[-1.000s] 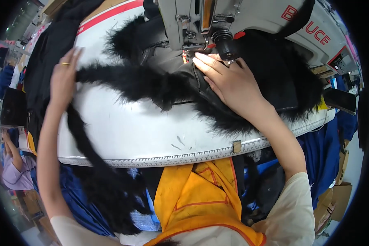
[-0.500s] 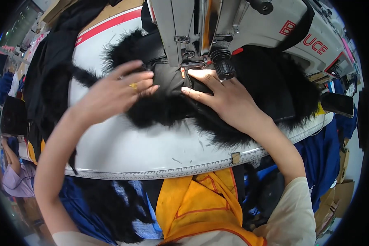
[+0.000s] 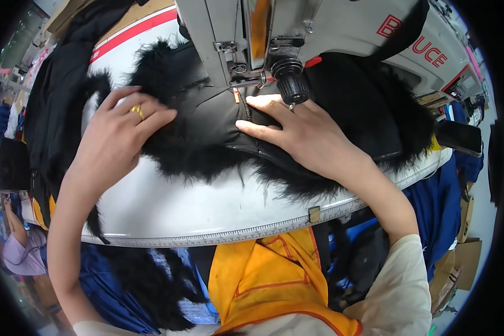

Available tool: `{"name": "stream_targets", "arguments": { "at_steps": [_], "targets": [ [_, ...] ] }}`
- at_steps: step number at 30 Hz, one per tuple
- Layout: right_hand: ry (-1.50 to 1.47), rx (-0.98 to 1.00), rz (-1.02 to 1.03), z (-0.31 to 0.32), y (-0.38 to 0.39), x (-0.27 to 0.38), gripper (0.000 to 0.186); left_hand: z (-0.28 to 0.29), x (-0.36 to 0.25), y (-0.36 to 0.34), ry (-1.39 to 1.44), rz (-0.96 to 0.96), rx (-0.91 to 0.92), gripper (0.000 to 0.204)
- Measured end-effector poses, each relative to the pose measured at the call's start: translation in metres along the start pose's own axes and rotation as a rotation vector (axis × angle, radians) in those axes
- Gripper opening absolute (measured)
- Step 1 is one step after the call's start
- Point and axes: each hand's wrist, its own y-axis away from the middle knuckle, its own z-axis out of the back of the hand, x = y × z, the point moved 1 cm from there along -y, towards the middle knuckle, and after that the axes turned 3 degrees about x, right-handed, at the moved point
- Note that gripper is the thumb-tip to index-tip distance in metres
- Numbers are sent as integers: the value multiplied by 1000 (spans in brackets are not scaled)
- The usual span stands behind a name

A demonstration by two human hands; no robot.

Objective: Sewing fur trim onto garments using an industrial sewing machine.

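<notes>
A black leather-like piece (image 3: 210, 115) with fluffy black fur edging (image 3: 207, 159) lies on the sewing machine's white bed. My right hand (image 3: 308, 131) rests flat on it with fingers spread, two fingertips beside a dark zip (image 3: 248, 109) just in front of the machine's foot area (image 3: 246, 81). My left hand (image 3: 120, 131), a gold ring on one finger, is at the piece's left fur edge. Its fingers are bent and slightly blurred; whether they pinch the fur I cannot tell. A small orange tab (image 3: 236, 95) shows beside the zip.
The sewing machine head (image 3: 218, 39) stands over the work, with a black knob (image 3: 293, 88) close above my right hand. A measuring tape (image 3: 252, 234) runs along the near table edge. Dark cloth (image 3: 56, 95) hangs at left; a phone-like black object (image 3: 459, 138) is at right.
My left hand has moved left, from over the middle of the black piece to its fur edge, and its fingers have bent. My right hand stays by the zip. The view has shifted slightly.
</notes>
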Motion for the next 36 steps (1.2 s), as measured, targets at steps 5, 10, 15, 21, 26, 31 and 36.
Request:
{"name": "stream_targets", "arguments": {
  "at_steps": [5,10,15,21,26,31,36],
  "targets": [
    [53,-7,37,4,1,-1,39,-10,-53,-41,532,76,-101,40],
    [-95,-20,-171,10,5,-6,44,-41,-50,-8,478,61,-51,66],
    [41,-38,-93,2,8,-6,46,-30,-26,1,558,8,154,72],
    [216,60,-107,2,4,5,50,-11,-22,-35,619,-16,3,48],
    [233,78,-132,-1,5,2,52,-44,-60,-52,483,-3,-205,32],
    [144,-27,-171,-2,-8,-11,51,-60,-68,-33,400,104,-260,31],
    [282,-46,-175,-5,0,-29,26,-70,-55,-44,496,117,-327,28]
  ]
}}
